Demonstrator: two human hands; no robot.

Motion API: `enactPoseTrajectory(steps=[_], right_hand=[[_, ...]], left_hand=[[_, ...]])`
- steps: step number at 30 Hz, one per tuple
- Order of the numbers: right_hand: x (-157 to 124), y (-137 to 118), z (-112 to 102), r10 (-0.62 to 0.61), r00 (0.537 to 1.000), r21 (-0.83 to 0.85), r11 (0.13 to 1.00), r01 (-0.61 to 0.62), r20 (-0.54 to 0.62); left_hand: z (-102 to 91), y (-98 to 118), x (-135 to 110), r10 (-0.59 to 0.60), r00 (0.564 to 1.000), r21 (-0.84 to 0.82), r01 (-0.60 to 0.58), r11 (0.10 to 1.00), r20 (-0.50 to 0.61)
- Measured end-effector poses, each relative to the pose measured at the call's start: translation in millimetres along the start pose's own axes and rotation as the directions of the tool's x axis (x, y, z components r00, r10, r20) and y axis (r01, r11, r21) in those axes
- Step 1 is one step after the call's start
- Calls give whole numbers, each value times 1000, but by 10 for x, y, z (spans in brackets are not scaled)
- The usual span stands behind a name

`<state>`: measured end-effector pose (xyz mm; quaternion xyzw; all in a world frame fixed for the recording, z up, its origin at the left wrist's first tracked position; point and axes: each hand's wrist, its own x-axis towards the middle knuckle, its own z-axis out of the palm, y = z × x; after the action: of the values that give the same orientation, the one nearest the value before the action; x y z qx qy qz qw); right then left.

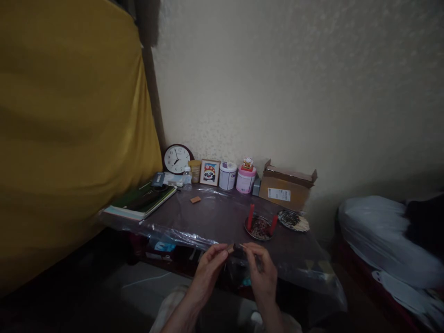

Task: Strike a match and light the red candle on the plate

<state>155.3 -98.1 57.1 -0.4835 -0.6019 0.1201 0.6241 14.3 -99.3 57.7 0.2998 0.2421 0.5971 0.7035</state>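
Observation:
My left hand (208, 270) pinches a small tan matchbox (231, 250) with a dark end, in front of the table's near edge. Close to its right, my right hand (262, 270) is closed on a thin pale matchstick (242, 245), whose tip points toward the box; whether they touch I cannot tell. Just beyond my hands, two red candles, one upright (250, 217) and one leaning (274, 225), stand on a round plate (247, 228) with dark bits on it. To its right, another plate (285, 213) carries pale sticks (301, 225) and blackened ones.
Plastic covers the dark table (211, 222). A small brown piece (195, 200) lies on it, and a large book (142, 203) is at left. Along the wall stand a clock (178, 158), a panda picture (209, 172), two tins (228, 175) and a cardboard box (287, 187). A yellow curtain (69, 115) hangs at left.

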Motion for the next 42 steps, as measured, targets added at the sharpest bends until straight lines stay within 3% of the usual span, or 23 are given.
enactPoseTrajectory(steps=[4, 9, 13, 14, 16, 18, 21, 24, 29, 35, 42], right_hand=[[-16, -68, 5, -129, 989, -54, 990, 133, 74], [-10, -236, -99, -208, 978, -125, 970, 210, 27], [32, 15, -58, -257, 938, -146, 944, 295, 231], [58, 129, -40, -228, 945, -160, 950, 269, 235], [119, 326, -26, -70, 994, -199, 976, 86, 84], [180, 416, -50, 51, 998, -172, 984, -54, -25], [256, 349, -122, 140, 985, -79, 986, -148, -102], [309, 223, -179, 174, 974, -26, 983, -180, -147], [354, 171, -210, 205, 955, -77, 971, -225, -213], [389, 137, -206, 216, 952, -107, 964, -243, -215], [422, 169, -202, 202, 954, -98, 969, -228, -221]], left_hand=[[7, 5, -3, 7, 1000, 1, -7, 1000, -7], [4, 18, 13, -7, 999, 4, 7, 1000, -32], [18, 36, 10, 18, 999, 30, -17, 999, -27], [18, 41, 7, 30, 999, 41, -29, 999, -18], [6, 49, 3, 43, 999, 58, -42, 997, -9], [-18, 57, 2, 38, 999, 65, -37, 997, -11], [-57, 63, -1, 31, 999, 69, -29, 997, -30], [-98, 62, -19, 28, 998, 69, -24, 997, -60], [-228, 34, -55, 24, 995, 82, -16, 997, -99], [-384, -11, -61, 20, 992, 78, -10, 997, -125], [-408, 8, -106, 1, 994, 92, 9, 996, -111]])
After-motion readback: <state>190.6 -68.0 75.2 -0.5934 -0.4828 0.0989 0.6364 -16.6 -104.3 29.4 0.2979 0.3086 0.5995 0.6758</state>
